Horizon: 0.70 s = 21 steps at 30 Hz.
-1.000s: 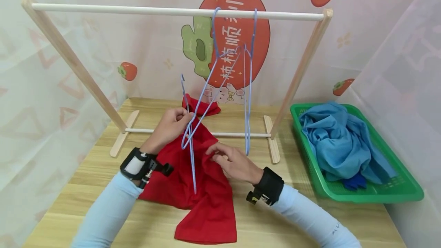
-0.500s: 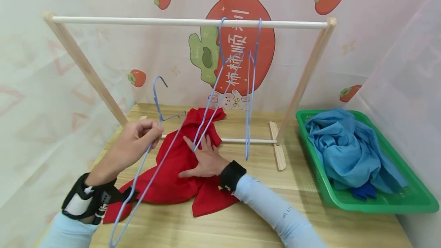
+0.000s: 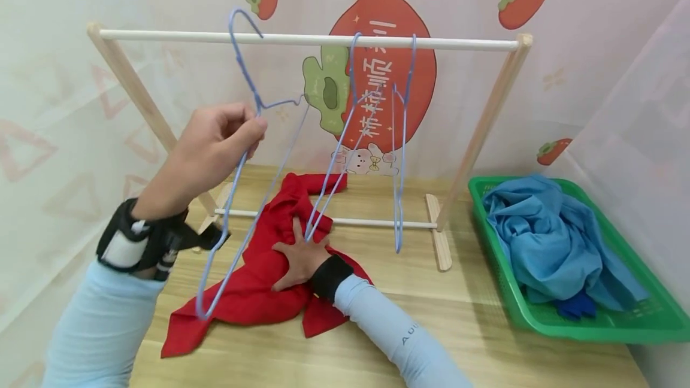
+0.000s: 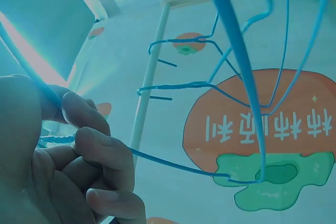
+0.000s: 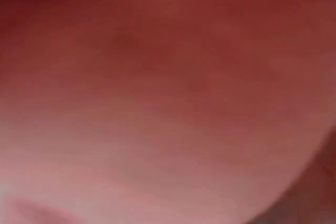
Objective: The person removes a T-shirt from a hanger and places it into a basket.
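Note:
My left hand (image 3: pixel 215 145) pinches a blue wire hanger (image 3: pixel 250 79) just below its hook, holding it up in front of the rack. In the head view the hook's tip overlaps the white rod; whether they touch I cannot tell. The left wrist view shows fingers (image 4: pixel 105 148) curled at the hanger's neck, its wire (image 4: pixel 178 167) running off to the right. My right hand (image 3: pixel 304 259) rests with spread fingers on a crumpled red garment (image 3: pixel 253 292) on the table. Only blurred reddish skin fills the right wrist view.
A wooden rack with a white top rod (image 3: pixel 302 39) stands on the table (image 3: pixel 409 328). Two more blue hangers (image 3: pixel 353 103) hang from the rod, one dangling in front of my right hand. At the right, a green basket (image 3: pixel 504 280) holds blue cloth (image 3: pixel 555 244).
My left hand has drawn the hanger out of the red garment and raised it up and left to rod height. My right hand has moved left and spread flat on the garment.

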Available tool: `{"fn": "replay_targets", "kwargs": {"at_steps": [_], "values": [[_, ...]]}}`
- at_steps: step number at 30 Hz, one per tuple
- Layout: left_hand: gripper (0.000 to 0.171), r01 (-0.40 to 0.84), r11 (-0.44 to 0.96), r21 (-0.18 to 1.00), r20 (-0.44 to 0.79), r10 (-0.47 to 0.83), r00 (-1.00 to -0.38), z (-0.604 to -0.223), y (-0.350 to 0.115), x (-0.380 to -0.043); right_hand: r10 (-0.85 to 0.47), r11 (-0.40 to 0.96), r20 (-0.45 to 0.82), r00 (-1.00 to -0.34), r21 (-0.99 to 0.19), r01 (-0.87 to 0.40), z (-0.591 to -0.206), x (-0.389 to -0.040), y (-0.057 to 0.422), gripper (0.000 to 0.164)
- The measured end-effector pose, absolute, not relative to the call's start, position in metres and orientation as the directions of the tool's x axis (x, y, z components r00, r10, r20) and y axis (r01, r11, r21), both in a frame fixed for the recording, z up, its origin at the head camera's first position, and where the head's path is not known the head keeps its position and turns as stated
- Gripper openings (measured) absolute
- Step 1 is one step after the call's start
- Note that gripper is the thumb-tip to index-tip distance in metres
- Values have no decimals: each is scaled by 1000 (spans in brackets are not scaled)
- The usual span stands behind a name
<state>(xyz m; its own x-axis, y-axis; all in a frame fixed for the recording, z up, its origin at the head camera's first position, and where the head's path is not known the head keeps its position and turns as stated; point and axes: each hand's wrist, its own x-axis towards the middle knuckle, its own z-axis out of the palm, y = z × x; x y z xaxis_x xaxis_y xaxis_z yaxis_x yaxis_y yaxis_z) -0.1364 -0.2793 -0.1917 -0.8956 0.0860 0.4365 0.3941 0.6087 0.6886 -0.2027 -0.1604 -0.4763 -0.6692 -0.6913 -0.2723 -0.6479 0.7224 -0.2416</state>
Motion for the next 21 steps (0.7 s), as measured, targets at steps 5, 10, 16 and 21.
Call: {"fn": "replay_targets", "kwargs": {"at_steps": [5, 10, 16, 21], "values": [[33, 363, 581, 728, 400, 69, -914, -185, -265, -175, -731, 682, -294, -616, -289, -671, -473, -198, -138, 90], [32, 371, 585, 721, 394, 96, -914, -197, -256, -206, -807, 589, -170, -565, -293, -753, -475, -190, -115, 63], [32, 382, 618, 687, 394, 125, -911, -221, -239, -230, -856, 477, 43, -515, -316, -820, -470, -180, -72, 17], [32, 404, 570, 716, 404, 133, -905, -233, -220, -241, -832, 447, 196, -520, -318, -836, -450, -166, -20, 22]]}}
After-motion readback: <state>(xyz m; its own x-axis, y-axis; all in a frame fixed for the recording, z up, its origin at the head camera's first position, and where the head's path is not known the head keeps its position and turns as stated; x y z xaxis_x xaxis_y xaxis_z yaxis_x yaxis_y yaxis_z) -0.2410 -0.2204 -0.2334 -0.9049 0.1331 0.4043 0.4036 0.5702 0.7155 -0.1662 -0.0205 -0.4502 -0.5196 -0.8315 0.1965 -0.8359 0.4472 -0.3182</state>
